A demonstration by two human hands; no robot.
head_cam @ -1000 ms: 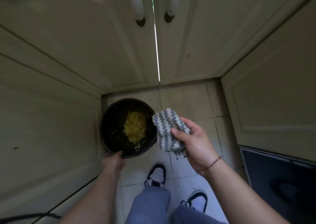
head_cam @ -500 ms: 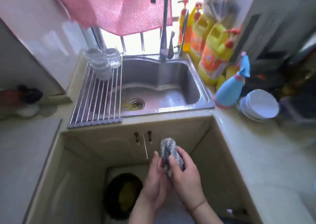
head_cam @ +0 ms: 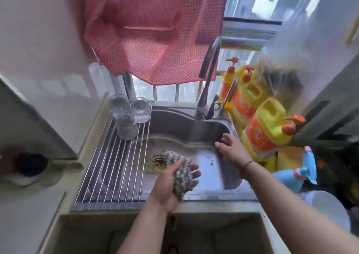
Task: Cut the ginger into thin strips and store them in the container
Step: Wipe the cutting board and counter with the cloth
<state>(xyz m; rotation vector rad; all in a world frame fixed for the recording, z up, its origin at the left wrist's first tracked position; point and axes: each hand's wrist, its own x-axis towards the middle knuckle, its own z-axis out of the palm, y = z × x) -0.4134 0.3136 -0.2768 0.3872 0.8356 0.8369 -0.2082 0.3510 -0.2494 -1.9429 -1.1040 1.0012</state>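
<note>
Over the sink [head_cam: 194,129], the left hand [head_cam: 167,187] grips a cloth [head_cam: 181,173]; the right hand [head_cam: 232,149] reaches open-fingered toward the tap [head_cam: 208,75]. Rinse and wring it low (avoiding splashes). No ginger or container is in view.

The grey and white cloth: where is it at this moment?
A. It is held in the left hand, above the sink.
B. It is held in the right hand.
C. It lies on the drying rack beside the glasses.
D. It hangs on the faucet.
A: the left hand grips the cloth over the sink, while the right hand is open and holds nothing.
</note>
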